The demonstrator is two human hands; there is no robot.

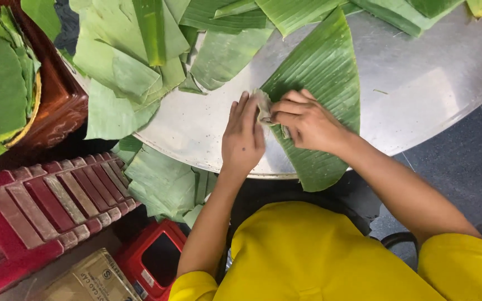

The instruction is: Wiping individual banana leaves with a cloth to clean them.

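A long banana leaf (322,72) lies flat across the round metal surface (419,83), its near end hanging over the rim towards the person, which puts the part being worked within easy reach of both hands. The right hand (307,121) is curled, fingers pinching a small crumpled cloth (264,106) against the leaf's left edge, apparently to wipe it. The left hand (243,136) lies just beside, fingers together and stretched out, touching the cloth and the leaf's edge, seemingly steadying them so the leaf does not slide. More cut leaves (129,61) are heaped loosely at the far left of the surface, and others (165,184) droop below its rim, all close at hand. A brown basket (57,106) at the left holds a stack of smaller leaf pieces (1,83), kept apart from the heap. Red plastic stools (46,200) stand on the floor.
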